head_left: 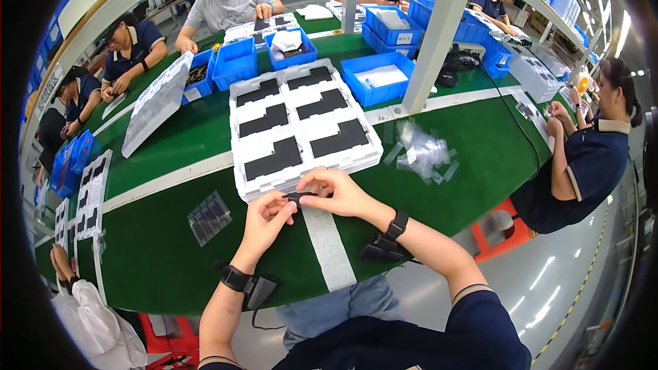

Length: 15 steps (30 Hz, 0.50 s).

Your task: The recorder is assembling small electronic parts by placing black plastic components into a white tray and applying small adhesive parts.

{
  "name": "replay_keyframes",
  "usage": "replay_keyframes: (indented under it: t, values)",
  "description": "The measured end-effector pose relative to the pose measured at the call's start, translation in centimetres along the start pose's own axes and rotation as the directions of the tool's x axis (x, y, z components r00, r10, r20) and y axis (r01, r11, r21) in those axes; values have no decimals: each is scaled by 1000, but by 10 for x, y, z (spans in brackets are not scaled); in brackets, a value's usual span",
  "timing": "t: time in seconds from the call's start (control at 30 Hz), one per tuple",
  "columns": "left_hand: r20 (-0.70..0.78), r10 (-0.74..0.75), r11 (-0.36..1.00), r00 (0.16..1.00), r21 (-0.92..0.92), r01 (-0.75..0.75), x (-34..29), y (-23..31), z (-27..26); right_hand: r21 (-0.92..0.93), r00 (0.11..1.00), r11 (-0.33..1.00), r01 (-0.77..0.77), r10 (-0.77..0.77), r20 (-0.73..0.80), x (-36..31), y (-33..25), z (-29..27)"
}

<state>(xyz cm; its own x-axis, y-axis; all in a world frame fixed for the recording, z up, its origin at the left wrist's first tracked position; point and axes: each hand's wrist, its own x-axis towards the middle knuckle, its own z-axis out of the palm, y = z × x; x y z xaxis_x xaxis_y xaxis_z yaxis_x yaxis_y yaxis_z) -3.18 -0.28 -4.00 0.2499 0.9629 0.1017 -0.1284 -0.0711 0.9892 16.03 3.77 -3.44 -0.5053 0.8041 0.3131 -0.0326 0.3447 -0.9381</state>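
Observation:
My left hand (264,223) and my right hand (336,193) meet just in front of a white tray stack (240,181). Between their fingertips they hold a small, thin black part (300,196); its exact kind is too small to make out. Both hands are closed on it, thumbs toward each other. In the top tray's compartments lie several flat black L-shaped pieces (339,138). A clear sheet of strips (210,218) rests on the green table left of my left hand. To the right of the trays is a pile of clear plastic film pieces (423,151).
Blue bins (377,79) stand behind the trays, beside a white upright post (439,34). Another white tray (157,106) leans against bins at the left. Several people work around the green table (411,223); one (582,154) sits at the right. A black cable (514,120) crosses the table.

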Motion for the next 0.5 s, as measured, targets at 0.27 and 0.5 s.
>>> replay_keyframes:
  t: [0.27, 0.5]
  values:
    - [26, 17, 998, 1000, 55, -18, 2, 1, 3, -23, 999, 999, -33, 34, 22, -1, 1, -4]
    - [49, -3, 998, 999, 70, 0, -1, 8, 4, -3, 998, 998, -67, 67, -3, -1, -2, -5]
